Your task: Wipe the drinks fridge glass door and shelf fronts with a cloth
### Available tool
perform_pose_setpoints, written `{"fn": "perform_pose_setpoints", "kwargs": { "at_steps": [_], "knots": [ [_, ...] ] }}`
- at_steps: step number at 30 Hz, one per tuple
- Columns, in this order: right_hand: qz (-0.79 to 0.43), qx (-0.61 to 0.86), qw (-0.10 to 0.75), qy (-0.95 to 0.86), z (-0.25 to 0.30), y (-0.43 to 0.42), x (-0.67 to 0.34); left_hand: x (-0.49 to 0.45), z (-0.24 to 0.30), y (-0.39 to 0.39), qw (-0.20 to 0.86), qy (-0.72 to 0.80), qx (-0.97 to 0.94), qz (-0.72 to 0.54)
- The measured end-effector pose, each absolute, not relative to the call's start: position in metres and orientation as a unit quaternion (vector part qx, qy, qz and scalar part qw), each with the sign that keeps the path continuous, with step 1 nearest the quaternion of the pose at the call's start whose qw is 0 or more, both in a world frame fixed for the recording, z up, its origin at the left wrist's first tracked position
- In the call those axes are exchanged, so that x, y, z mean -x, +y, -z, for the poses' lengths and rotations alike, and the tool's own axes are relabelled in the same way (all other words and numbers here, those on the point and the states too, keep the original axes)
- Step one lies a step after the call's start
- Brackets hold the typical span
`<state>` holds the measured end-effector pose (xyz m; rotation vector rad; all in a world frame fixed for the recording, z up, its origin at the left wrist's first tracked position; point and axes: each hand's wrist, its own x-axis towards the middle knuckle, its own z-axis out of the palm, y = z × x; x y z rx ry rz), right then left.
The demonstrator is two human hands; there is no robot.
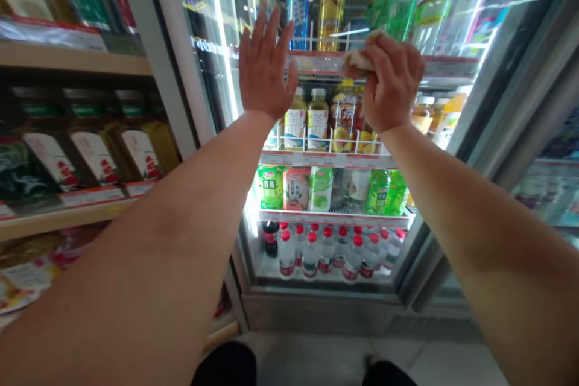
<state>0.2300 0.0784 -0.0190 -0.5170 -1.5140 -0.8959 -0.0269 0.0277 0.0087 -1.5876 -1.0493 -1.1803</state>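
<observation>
My left hand [266, 69] is spread flat, palm forward, against the glass door of a lit drinks fridge, with its fingers pointing up. To the right, my right hand [393, 78] is closed around a bunched, pale cloth [359, 62], which it holds at the glass. Part of the cloth is hidden by the fingers. Behind the door, near my hands, stand a blue can [299, 12] and a gold can [332, 15] on the top shelf. Tea bottles [318, 117] fill the shelf below them.
Lower down are green drink bottles [271, 187] and several water bottles with red caps [311, 256]. A metal door frame [456, 211] runs along the right. At left, wooden shelves [76, 60] carry bottles of golden liquid [97, 145]. Grey tiled floor [307, 362] lies below.
</observation>
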Motion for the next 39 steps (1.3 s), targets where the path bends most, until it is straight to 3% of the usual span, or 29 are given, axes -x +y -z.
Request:
{"fn": "perform_pose_setpoints", "kwargs": {
  "at_steps": [2,7,9,12,14,19,20,25,31,33,37,39],
  "knots": [
    [0.39,0.228,0.633,-0.629,0.019,0.077,-0.23,0.027,-0.008,0.029,0.438,-0.426,0.637,0.469],
    [0.43,0.153,0.46,-0.762,0.022,0.071,-0.229,0.026,-0.005,0.027,0.492,-0.415,0.62,0.449],
    [0.415,0.2,0.506,-0.729,0.02,0.075,-0.229,0.027,-0.005,0.027,0.491,-0.416,0.62,0.449],
    [0.366,0.302,0.645,-0.599,0.016,0.083,-0.229,0.03,-0.006,0.031,0.489,-0.414,0.618,0.456],
    [0.359,0.302,0.659,-0.588,0.017,0.083,-0.23,0.032,-0.008,0.035,0.498,-0.413,0.609,0.458],
    [0.448,0.148,0.469,-0.747,0.026,0.075,-0.23,0.029,-0.005,0.031,0.513,-0.418,0.597,0.454],
    [0.452,0.151,0.477,-0.738,0.026,0.076,-0.23,0.027,-0.004,0.028,0.516,-0.418,0.596,0.451],
    [0.414,0.209,0.672,-0.577,0.022,0.086,-0.229,0.022,-0.003,0.016,0.516,-0.43,0.601,0.434],
    [0.465,0.136,0.488,-0.726,0.028,0.074,-0.23,0.023,-0.005,0.015,0.444,-0.428,0.634,0.466],
    [0.449,0.168,0.524,-0.704,0.027,0.076,-0.229,0.023,-0.005,0.015,0.452,-0.43,0.634,0.457],
    [0.387,0.221,0.685,-0.576,0.022,0.087,-0.228,0.024,-0.005,0.016,0.45,-0.425,0.638,0.458],
    [0.391,0.204,0.676,-0.591,0.022,0.086,-0.228,0.025,-0.006,0.019,0.452,-0.426,0.634,0.461]
  ]
}}
